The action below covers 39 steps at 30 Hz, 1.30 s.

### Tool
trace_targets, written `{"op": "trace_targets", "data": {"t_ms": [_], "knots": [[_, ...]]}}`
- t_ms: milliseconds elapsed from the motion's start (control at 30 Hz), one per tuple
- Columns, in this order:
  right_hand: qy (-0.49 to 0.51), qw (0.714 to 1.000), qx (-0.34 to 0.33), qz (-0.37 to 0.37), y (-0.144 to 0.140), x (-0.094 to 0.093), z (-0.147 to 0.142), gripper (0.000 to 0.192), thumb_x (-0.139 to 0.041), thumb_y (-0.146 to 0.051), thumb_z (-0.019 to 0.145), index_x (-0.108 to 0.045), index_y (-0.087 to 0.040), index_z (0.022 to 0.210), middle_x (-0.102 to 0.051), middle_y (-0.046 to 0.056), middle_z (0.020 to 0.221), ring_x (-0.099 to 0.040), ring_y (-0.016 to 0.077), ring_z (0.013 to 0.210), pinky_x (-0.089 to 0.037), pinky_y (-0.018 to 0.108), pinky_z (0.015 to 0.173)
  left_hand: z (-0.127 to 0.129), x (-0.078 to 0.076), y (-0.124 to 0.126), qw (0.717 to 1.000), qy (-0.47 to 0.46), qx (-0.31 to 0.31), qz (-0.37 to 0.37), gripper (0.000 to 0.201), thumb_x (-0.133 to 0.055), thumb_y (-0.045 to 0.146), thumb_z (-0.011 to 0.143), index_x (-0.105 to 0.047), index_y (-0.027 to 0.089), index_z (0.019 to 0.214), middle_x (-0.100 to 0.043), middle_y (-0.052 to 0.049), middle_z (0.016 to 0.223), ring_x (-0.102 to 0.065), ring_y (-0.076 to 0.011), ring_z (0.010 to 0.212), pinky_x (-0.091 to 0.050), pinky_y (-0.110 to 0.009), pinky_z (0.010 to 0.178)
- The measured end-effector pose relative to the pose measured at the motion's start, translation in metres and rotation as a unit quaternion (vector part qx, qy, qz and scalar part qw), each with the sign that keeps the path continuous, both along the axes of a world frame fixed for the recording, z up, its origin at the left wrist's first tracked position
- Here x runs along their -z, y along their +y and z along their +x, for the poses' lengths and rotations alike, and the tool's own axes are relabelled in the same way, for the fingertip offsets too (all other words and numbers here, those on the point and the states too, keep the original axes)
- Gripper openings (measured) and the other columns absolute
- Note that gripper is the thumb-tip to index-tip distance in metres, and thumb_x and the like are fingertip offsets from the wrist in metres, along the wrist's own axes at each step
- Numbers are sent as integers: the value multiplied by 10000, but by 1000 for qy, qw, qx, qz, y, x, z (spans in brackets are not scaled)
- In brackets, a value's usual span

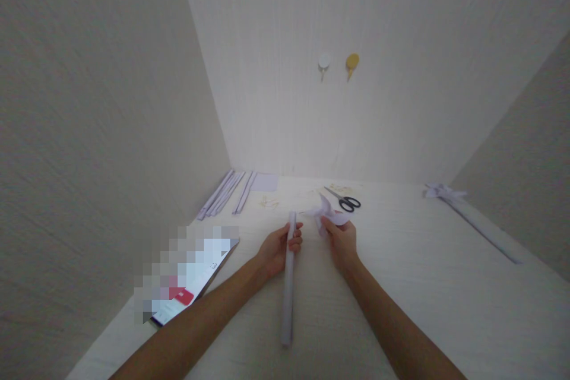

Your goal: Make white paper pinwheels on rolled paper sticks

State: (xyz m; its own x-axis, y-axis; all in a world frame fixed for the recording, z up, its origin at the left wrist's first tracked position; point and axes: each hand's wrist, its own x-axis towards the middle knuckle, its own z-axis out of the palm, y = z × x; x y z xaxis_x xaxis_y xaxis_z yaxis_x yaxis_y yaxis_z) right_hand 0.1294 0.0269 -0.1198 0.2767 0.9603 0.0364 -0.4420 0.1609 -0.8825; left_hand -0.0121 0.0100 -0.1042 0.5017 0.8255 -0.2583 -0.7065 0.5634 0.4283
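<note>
My left hand [278, 247] grips a long, pale rolled paper stick [288, 297] near its far end; the stick runs back toward me over the white table [401, 285]. My right hand [342, 240] pinches a folded pale lilac paper pinwheel head [325, 212] just right of the stick's top. The two hands are close together, and the pinwheel head sits a little apart from the stick's tip.
Black-handled scissors [345, 200] lie just beyond my right hand. Several lilac paper strips [225, 195] and a lilac sheet [264, 182] lie at the back left. A finished paper pinwheel [463, 211] lies at the right. A tablet [191, 282] rests front left. Two hooks [338, 64] hang on the wall.
</note>
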Motion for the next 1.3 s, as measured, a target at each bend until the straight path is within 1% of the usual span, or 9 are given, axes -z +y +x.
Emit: {"op": "trace_targets", "data": {"t_ms": [167,367,533,733,833,933,1000,1167,1300], "knots": [[-135,989,54,22,-2,4,0,277,-680,-232,522,-527,-161,741,-544,-51,605,-473,93,545,-371,223,519,1,-5,-4,1000,-14,12,-5,238,-315,184,830,-462,83,672,-401,-7,593,-344,-18,432,-323,-91,377],[-245,967,51,48,-8,0,-2,177,-652,-195,515,-549,-181,658,-529,-46,572,-457,124,544,-351,249,536,4,-10,-7,997,2,7,80,245,-370,142,802,-408,106,563,-312,47,483,-241,-3,345,-208,-91,307],[-254,963,35,76,-7,0,-3,355,-598,-63,458,-550,-197,784,-558,-24,705,-501,159,669,-382,292,657,7,-13,-6,991,42,-7,124,80,-457,159,759,-501,94,772,-273,72,473,-222,-5,343,-173,-96,309],[-218,967,19,128,-12,-2,-4,546,-464,23,449,-510,-196,947,-540,22,977,-458,173,967,-295,325,892,11,-15,-1,985,84,-54,143,191,-549,175,698,-398,123,594,-291,78,462,-220,6,343,-165,-101,321],[-233,954,96,163,-21,-11,-2,476,-482,-30,538,-500,-203,981,-492,29,1031,-400,181,1027,-243,346,928,11,-17,1,979,89,-100,152,252,-566,191,686,-345,141,576,-298,83,461,-227,4,349,-173,-106,333],[-275,932,151,180,-35,-26,-3,280,-520,-121,630,-512,-213,894,-488,30,914,-438,180,912,-311,332,849,11,-25,2,962,112,-177,175,259,-548,216,701,-326,155,583,-282,89,457,-244,-8,363,-196,-121,353],[-308,933,92,165,-46,-36,-6,182,-549,-189,654,-521,-215,832,-505,32,837,-459,183,815,-355,312,748,13,-35,2,941,143,-235,199,267,-531,238,712,-314,163,576,-281,88,455,-261,-19,372,-209,-137,363],[-409,903,-108,68,-62,-45,-17,212,-546,-342,694,-507,-216,859,-516,4,656,-447,137,564,-337,257,532,27,-66,0,890,171,-347,244,237,-486,227,745,-316,170,589,-287,85,467,-265,-27,379,-222,-152,375],[-359,907,-218,39,-65,-44,-19,252,-432,-425,758,-428,-199,647,-406,-46,503,-341,79,422,-262,208,402,35,-84,-4,896,149,-337,247,227,-477,230,760,-332,163,599,-275,82,477,-247,-20,380,-199,-139,366]]}}
